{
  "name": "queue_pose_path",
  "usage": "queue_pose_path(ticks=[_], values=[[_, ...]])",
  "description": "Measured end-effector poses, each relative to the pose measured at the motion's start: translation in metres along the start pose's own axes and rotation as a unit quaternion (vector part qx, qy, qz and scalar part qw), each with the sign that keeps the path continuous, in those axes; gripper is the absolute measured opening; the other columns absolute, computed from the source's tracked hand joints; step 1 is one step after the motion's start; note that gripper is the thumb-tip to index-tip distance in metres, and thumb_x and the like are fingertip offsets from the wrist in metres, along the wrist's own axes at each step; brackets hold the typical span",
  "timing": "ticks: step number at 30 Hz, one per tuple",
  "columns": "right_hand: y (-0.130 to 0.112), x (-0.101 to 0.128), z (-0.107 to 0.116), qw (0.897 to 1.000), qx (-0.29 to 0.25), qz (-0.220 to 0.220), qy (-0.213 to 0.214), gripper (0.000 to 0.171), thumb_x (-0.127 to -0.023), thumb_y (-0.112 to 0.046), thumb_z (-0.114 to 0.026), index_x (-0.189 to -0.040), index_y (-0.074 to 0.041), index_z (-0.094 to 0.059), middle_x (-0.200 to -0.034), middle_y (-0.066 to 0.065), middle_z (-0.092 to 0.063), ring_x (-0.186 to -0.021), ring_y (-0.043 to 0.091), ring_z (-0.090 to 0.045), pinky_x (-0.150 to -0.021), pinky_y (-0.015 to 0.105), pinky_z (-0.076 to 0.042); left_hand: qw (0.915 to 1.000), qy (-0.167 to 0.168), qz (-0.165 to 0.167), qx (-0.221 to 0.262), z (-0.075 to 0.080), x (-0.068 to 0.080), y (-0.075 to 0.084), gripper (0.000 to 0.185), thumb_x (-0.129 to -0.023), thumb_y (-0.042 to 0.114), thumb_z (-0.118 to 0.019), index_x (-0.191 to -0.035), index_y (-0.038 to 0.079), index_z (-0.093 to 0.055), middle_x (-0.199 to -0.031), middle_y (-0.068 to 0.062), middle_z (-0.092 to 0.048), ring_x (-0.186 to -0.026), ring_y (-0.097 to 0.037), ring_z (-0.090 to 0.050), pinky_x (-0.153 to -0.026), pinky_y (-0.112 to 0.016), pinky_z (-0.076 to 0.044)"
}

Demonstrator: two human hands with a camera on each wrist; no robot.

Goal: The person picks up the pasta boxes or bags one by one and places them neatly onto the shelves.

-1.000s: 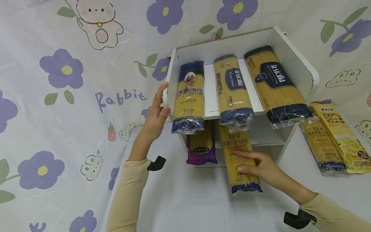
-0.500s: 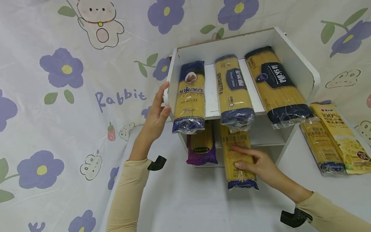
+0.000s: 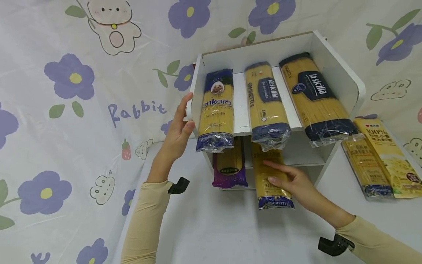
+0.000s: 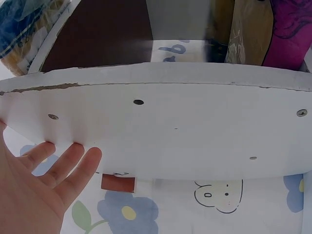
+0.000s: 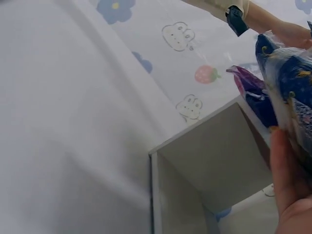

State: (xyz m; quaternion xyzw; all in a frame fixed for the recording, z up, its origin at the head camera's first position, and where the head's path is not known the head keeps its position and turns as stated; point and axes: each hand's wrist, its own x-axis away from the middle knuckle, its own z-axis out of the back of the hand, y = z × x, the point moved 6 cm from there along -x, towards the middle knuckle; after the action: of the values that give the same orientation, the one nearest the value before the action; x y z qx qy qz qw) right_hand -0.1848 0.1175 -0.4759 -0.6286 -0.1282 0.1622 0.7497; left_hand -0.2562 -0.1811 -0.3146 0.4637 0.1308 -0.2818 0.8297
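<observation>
My right hand (image 3: 301, 189) grips a yellow pack of spaghetti (image 3: 263, 176) with a blue end band. Its thumb and index finger show on the top face, and a finger shows under the pack in the right wrist view. The pack's far end is hidden inside the lower compartment of a white shelf unit (image 3: 287, 161). My left hand (image 3: 174, 141) touches the unit's left side panel; in the left wrist view its slightly bent fingers (image 4: 80, 168) meet the panel's outer face. A purple-ended pasta pack (image 3: 229, 178) lies left of the gripped one in that compartment.
On the top shelf lie an Ankara pasta pack (image 3: 215, 106) and two La Sicilia spaghetti packs, one central (image 3: 267, 106) and one at right (image 3: 319, 99), ends overhanging the front. Two more pasta packs (image 3: 367, 165) lie right of the unit on the white surface (image 3: 224, 227).
My right hand has slid the spaghetti pack farther into the lower compartment, so less of it sticks out. Its blue end now faces me more. My left hand stays at the side panel.
</observation>
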Motion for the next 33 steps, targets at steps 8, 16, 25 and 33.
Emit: queue_pose_path(ticks=[8,16,25,33], values=[[-0.007,-0.002,0.001,0.999,0.039,-0.014,-0.006,0.049,-0.1,-0.03,-0.059,-0.147,-0.023,-0.049,-0.153,0.01,-0.047,-0.134,0.014,-0.043,-0.1,0.021,-0.043,1.0,0.001,0.002,0.006,0.0,0.0,0.0,0.086,-0.087,0.082,-0.035,-0.157,0.037,-0.013,-0.159,0.004,-0.028,-0.12,-0.027,-0.055,-0.096,-0.047,-0.056],[-0.003,0.01,-0.003,0.994,0.066,0.085,-0.027,0.057,-0.099,-0.014,-0.058,-0.152,-0.022,-0.04,-0.153,0.017,-0.043,-0.13,-0.002,-0.047,-0.104,0.028,-0.047,0.9996,0.002,-0.013,0.023,-0.001,-0.002,0.002,0.094,-0.085,0.082,-0.037,-0.158,0.027,-0.014,-0.161,0.0,-0.026,-0.124,-0.029,-0.052,-0.098,-0.052,-0.054],[0.001,0.026,-0.013,0.991,0.041,0.109,-0.062,0.079,-0.09,-0.007,-0.069,-0.157,-0.022,-0.028,-0.157,0.023,-0.031,-0.115,-0.002,-0.058,-0.084,0.025,-0.059,0.9997,0.007,-0.014,0.017,-0.002,-0.001,0.002,0.09,-0.088,0.08,-0.037,-0.157,0.028,-0.015,-0.162,0.003,-0.023,-0.126,-0.028,-0.052,-0.1,-0.052,-0.053],[-0.004,0.023,-0.012,0.991,0.113,0.075,-0.01,0.07,-0.093,-0.018,-0.07,-0.154,-0.024,-0.035,-0.128,0.024,-0.059,-0.088,0.001,-0.065,-0.07,0.024,-0.059,0.9998,0.007,-0.016,0.012,-0.002,-0.001,0.0,0.088,-0.089,0.079,-0.035,-0.157,0.028,-0.015,-0.16,-0.002,-0.029,-0.124,-0.027,-0.052,-0.099,-0.053,-0.053]])
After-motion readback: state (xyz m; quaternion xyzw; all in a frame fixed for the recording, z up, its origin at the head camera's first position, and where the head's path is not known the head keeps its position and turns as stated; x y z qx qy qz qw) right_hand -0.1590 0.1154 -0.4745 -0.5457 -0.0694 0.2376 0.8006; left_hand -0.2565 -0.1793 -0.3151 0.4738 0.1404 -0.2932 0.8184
